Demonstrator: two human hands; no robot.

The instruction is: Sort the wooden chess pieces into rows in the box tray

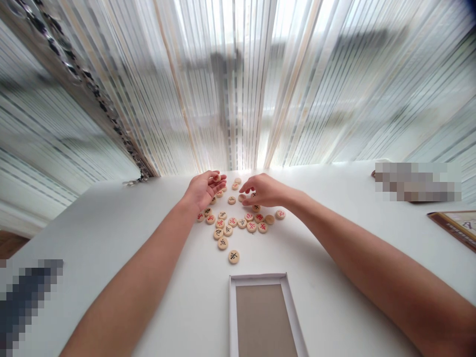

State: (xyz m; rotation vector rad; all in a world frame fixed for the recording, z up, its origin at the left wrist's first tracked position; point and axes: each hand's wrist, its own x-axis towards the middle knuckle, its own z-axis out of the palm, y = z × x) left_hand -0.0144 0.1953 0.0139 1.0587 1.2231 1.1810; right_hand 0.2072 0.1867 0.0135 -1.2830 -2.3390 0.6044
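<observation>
Several round wooden chess discs (238,223) with red or black characters lie scattered on the white table (111,233). My left hand (204,189) is palm-up at the far side of the pile, its fingers curled round a red-marked disc (216,177). My right hand (262,191) reaches over the pile, palm down, with its fingertips pinched on a disc (242,197) lying on the table. A single black-marked disc (233,256) lies nearest to me.
A shallow white box (235,317) with a brown bottom sits at the near edge. A wood-framed board (455,227) lies at the right edge. Striped sheer curtains (238,84) hang behind the table. Blurred patches cover spots at far right and lower left.
</observation>
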